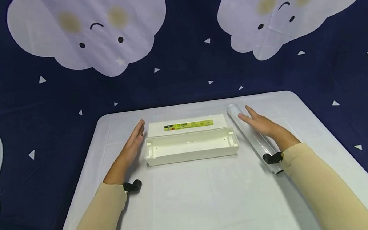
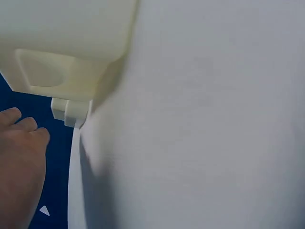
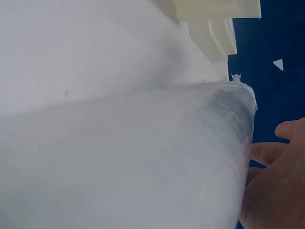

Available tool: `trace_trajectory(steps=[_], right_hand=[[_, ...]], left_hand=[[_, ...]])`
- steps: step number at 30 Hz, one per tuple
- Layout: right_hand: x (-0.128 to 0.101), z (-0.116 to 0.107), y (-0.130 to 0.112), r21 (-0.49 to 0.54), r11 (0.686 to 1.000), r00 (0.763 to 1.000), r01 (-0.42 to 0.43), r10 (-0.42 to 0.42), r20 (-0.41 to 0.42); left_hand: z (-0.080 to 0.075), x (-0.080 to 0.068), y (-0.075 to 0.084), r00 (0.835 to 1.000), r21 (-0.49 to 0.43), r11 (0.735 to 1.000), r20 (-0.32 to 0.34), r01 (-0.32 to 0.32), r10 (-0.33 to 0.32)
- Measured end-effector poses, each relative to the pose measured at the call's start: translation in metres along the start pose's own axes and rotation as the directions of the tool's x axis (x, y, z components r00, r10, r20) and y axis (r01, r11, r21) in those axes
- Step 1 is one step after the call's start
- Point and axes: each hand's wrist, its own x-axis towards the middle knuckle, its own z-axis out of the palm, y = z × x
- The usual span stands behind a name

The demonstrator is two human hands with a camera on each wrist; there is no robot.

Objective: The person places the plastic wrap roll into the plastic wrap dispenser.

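the white dispenser box (image 1: 191, 145) lies open in the middle of the counter (image 1: 211, 200), its lid (image 1: 186, 125) with the green and yellow label folded back on the far side and the long tray facing up with nothing in it. the left hand (image 1: 133, 145) stands on its edge just left of the box, fingers straight and together, holding nothing; whether it touches the box end i cannot tell. the right hand (image 1: 261, 124) lies flat with straight fingers on top of the roll of cling film (image 1: 251, 138), which rests on the counter just right of the box, running from far-left to near-right at a slant. in the right wrist view the roll (image 3: 143, 157) fills the frame with the fingers (image 3: 276, 162) at its far end, not curled round it.

judging by this, the work is at the step of getting hold of the roll, with the box steadied and waiting. the next move would call for the right hand to close round the roll, lift it, turn it parallel to the tray and lower it between the two end slots
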Motion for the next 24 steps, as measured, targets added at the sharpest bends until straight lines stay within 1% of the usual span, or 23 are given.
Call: trace_trajectory(steps=[3, 5, 8, 10, 13, 18, 24], right_hand=[[-0.004, 0.001, 0.004, 0.049, 0.999, 1.0, -0.006, 0.005, 0.02], [-0.006, 0.002, 0.006, 0.075, 0.997, 0.999, -0.009, 0.007, 0.034], [-0.009, 0.004, 0.008, 0.103, 0.995, 0.999, -0.012, 0.007, 0.042], [-0.012, 0.005, 0.009, 0.112, 0.994, 0.999, -0.014, 0.008, 0.051], [-0.015, 0.007, 0.01, 0.113, 0.993, 0.999, -0.013, 0.008, 0.051], [-0.018, 0.008, 0.014, 0.11, 0.994, 0.999, -0.01, 0.005, 0.038], [-0.022, 0.01, 0.02, 0.1, 0.995, 1.0, 0.003, -0.005, 0.017]], left_hand=[[0.002, -0.008, -0.005, 0.998, -0.054, 0.997, 0.012, -0.057, 0.058], [0.002, -0.012, -0.008, 0.997, -0.07, 0.995, 0.019, -0.077, 0.078], [0.003, -0.018, -0.009, 0.995, -0.098, 0.991, 0.029, -0.089, 0.092], [0.004, -0.021, -0.009, 0.996, -0.11, 0.99, 0.025, -0.086, 0.089], [0.007, -0.025, -0.007, 0.998, -0.096, 0.994, 0.017, -0.057, 0.059], [0.01, -0.028, -0.004, 1.0, -0.036, 0.999, 0.007, 0.002, -0.002], [0.013, -0.029, -0.006, 0.999, 0.011, 0.999, -0.023, 0.047, -0.047]])
